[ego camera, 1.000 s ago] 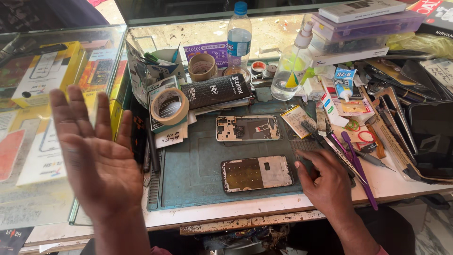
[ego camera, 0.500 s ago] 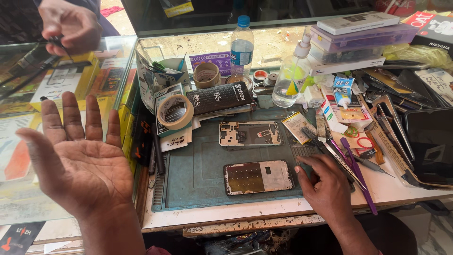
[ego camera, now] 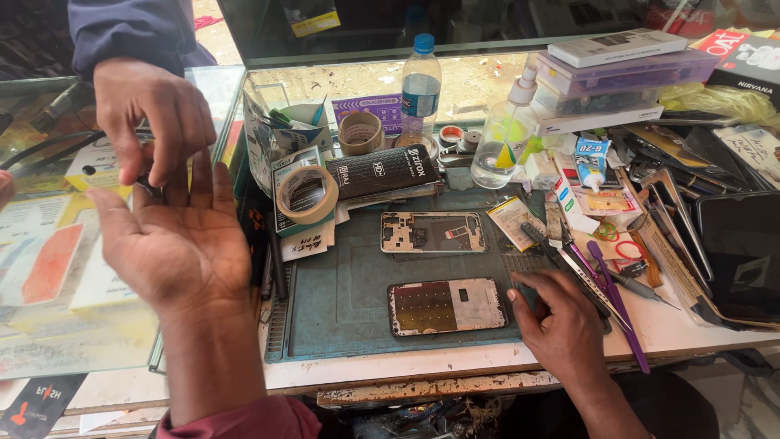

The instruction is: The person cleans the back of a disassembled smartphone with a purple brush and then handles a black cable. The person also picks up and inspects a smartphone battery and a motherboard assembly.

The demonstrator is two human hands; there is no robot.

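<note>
**Palm up under another person's hand**

Since the earlier frame, another person's hand [ego camera: 150, 122] has come down from the far left to hang just above the left hand [ego camera: 175, 240], which has lifted with the palm up and fingers spread, as if to receive something. A small dark item seems pinched in the upper hand; what it is cannot be told. Right hand [ego camera: 561, 325] rests loosely curled on the worktop [ego camera: 422, 370], touching the mat [ego camera: 349, 301] edge just beside the open phone [ego camera: 447, 306], seemingly steadying it. A second phone frame [ego camera: 433, 232] lies beyond, near the tape roll [ego camera: 306, 193].
</note>
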